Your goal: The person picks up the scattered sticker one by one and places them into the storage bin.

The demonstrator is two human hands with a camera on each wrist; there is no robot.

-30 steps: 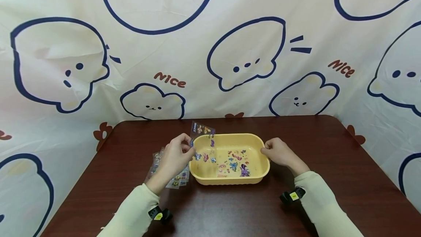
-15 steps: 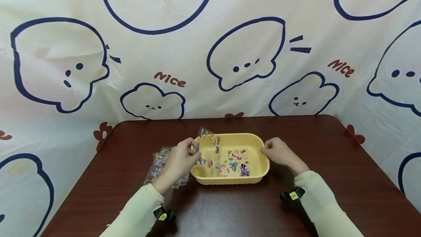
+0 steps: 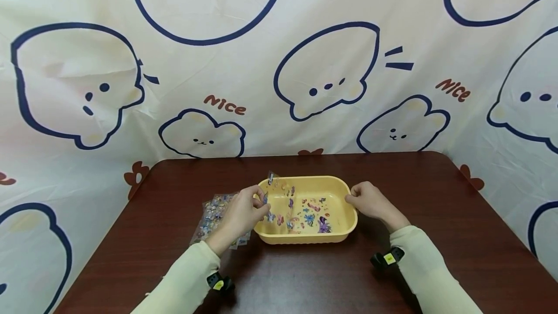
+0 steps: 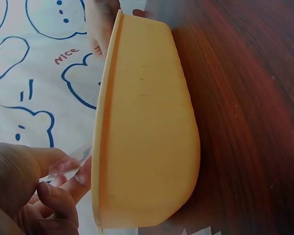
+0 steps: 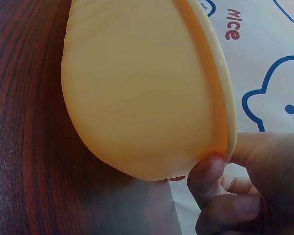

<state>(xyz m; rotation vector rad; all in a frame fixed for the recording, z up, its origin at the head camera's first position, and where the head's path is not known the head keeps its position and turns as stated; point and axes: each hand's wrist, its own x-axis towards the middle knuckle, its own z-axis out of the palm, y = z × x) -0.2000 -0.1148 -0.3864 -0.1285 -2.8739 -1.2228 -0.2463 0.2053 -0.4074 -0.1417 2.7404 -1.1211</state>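
My left hand (image 3: 244, 211) pinches a clear sticker sheet (image 3: 280, 220) between thumb and fingers, over the left end of a yellow plastic basin (image 3: 305, 239). Small coloured figures are printed on the see-through sheet, and its top corner sticks up past the basin's back rim. In the left wrist view, an edge of the sheet (image 4: 63, 166) shows between the fingertips, beside the rim. My right hand (image 3: 370, 200) grips the rim at the basin's right end, thumb and fingers on either side of the wall. Colourful stickers (image 3: 324, 225) lie inside the basin; whether they share one clear sheet I cannot tell.
A fanned pile of clear sticker sheets (image 3: 212, 214) lies left of the basin, partly under my left forearm. All stands on a dark brown wooden table (image 3: 296, 280). A white cloth with blue cartoon outlines (image 3: 261, 71) hangs behind the table and along its sides.
My left hand has moved a little to the right with the sticker sheet, bringing it further over the basin and lower. My right hand stays on the rim.
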